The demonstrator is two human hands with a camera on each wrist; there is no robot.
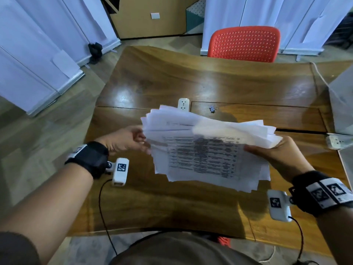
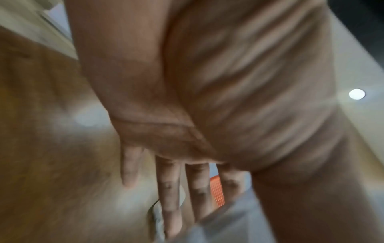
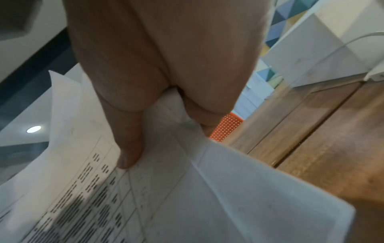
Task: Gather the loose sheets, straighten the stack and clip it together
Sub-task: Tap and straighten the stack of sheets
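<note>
An uneven stack of printed sheets (image 1: 206,150) hangs above the wooden table (image 1: 172,81), its edges fanned out of line. My right hand (image 1: 267,152) grips its right edge, with the thumb (image 3: 129,148) pressed on the top sheet (image 3: 187,197) and the fingers underneath. My left hand (image 1: 131,140) is at the stack's left edge; its fingers (image 2: 168,197) are straight and spread, and they touch the paper there. A small dark binder clip (image 1: 212,109) lies on the table beyond the stack, apart from both hands.
A white socket block (image 1: 183,104) is set into the table just behind the stack. At the right edge are a white power strip (image 1: 338,141) and a translucent box (image 1: 342,100). A red chair (image 1: 244,44) stands at the table's far side.
</note>
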